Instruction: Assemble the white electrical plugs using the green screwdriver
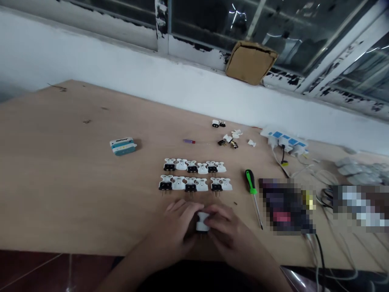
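Observation:
Between my two hands, close to the table's front edge, is a white and black electrical plug (202,223), its pins pointing down toward me. My left hand (179,223) curls around its left side, fingers closed on it. On the other side my right hand (226,227) pinches it with thumb and fingers. Just beyond lie two rows of plug parts: white shells (178,183) alternate with white shells that have black pin bases (165,185) in them. A green and black screwdriver (251,181) rests to the right of my hands.
Loose plug parts (227,138) and a small purple screwdriver (189,141) lie farther back. At left sits a teal and white box (123,146). A power strip (284,140) with cables, a blurred-out device (285,209) and plastic bags (360,171) occupy the right side.

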`<state>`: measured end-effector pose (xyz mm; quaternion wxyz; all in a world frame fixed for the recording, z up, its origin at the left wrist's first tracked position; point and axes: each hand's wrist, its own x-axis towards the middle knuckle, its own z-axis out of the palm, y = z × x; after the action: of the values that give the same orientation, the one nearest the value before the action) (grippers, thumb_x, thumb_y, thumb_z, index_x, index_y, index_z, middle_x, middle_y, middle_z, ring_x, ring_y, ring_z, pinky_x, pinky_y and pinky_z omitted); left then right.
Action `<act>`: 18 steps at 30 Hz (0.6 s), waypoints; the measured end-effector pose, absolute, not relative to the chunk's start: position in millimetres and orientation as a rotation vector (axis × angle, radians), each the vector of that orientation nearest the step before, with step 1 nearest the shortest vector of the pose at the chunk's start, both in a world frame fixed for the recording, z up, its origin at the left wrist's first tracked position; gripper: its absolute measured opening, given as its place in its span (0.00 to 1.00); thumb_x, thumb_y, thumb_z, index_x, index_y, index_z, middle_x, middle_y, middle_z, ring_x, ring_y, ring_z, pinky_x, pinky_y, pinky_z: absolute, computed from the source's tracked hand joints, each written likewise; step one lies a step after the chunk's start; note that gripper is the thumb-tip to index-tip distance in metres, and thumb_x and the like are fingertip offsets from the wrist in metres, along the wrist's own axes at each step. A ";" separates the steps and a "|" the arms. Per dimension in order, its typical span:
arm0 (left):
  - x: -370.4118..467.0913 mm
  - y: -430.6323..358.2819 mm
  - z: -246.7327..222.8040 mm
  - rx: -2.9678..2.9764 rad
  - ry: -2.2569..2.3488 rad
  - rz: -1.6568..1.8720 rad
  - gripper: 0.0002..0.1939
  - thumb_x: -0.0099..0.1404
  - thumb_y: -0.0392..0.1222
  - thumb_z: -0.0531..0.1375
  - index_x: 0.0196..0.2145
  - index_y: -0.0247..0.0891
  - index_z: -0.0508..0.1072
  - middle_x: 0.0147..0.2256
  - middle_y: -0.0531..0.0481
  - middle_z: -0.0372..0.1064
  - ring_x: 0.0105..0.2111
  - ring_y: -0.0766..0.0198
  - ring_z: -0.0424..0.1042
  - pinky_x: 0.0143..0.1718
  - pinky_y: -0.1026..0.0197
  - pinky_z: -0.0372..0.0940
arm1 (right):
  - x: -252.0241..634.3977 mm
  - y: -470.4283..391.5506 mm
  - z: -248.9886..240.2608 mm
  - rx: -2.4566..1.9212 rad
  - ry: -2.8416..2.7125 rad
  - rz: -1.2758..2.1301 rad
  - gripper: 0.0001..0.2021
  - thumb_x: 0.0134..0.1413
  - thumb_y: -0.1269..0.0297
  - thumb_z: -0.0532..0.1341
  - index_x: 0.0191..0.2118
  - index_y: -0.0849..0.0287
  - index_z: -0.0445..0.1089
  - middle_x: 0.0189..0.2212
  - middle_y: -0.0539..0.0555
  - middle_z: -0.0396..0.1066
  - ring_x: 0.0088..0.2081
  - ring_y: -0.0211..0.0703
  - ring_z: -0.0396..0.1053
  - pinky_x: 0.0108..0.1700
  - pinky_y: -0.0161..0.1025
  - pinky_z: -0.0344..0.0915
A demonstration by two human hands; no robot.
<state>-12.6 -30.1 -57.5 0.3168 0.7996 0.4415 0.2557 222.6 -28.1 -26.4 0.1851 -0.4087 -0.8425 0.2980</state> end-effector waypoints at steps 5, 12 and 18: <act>-10.1 -26.7 -54.4 2.127 1.149 0.692 0.34 0.57 0.24 0.61 0.59 0.45 0.67 0.55 0.49 0.74 0.55 0.50 0.71 0.58 0.43 0.66 | 215.6 -34.7 -17.2 -1.185 -2.388 0.823 0.16 0.62 0.78 0.59 0.50 0.53 0.75 0.58 0.57 0.68 0.61 0.48 0.68 0.63 0.46 0.68; -12.0 -26.4 -61.2 2.333 1.134 0.668 0.29 0.60 0.26 0.62 0.56 0.49 0.73 0.53 0.51 0.75 0.52 0.52 0.72 0.54 0.48 0.69 | 239.2 -24.5 -26.0 -1.421 -2.295 0.455 0.11 0.62 0.75 0.60 0.45 0.53 0.76 0.50 0.56 0.72 0.53 0.50 0.69 0.57 0.50 0.65; -21.0 -12.1 -76.1 2.753 0.972 0.899 0.21 0.62 0.32 0.61 0.50 0.49 0.77 0.49 0.51 0.78 0.44 0.56 0.76 0.44 0.57 0.73 | 275.5 -8.4 -34.3 -1.913 -2.099 0.239 0.10 0.66 0.72 0.60 0.34 0.54 0.77 0.43 0.54 0.76 0.50 0.52 0.69 0.51 0.49 0.57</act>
<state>-21.0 -12.1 -76.1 0.0434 0.9004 0.3179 0.2939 275.5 -8.4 -34.3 0.1454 -0.6642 -0.7286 0.0829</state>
